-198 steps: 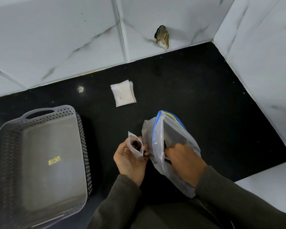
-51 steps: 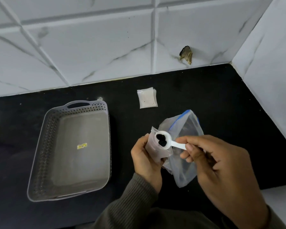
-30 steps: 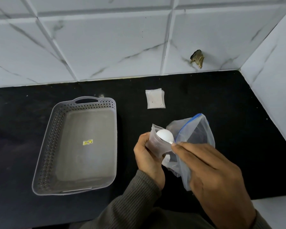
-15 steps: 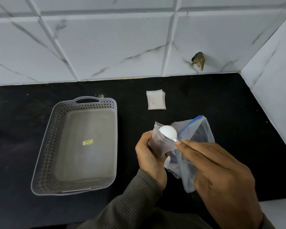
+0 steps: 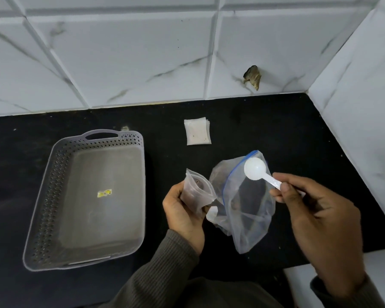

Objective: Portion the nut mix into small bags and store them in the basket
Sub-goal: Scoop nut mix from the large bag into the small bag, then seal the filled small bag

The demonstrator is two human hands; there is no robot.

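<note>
- We see the grey basket (image 5: 46, 196) at left on the dark surface (image 5: 276, 130) with no bags in it: storing is all ahead.
- The large zip bag (image 5: 251, 218) of nut mix sags open between our hands.
- Our left hand (image 5: 182, 216) grips the small bag (image 5: 196, 192), mouth open, some dark mix inside.
- Our right hand (image 5: 318, 216) has its fingers (image 5: 286, 189) pinching the white scoop (image 5: 255, 168), bowl empty.
- Spare bags (image 5: 197, 132) wait near the wall (image 5: 120, 52).

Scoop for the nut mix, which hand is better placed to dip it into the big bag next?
Right. The right hand pinches the white scoop by its handle, its bowl over the big bag and its open mouth. The left hand grips the small bag beside it, so it is occupied.
</note>
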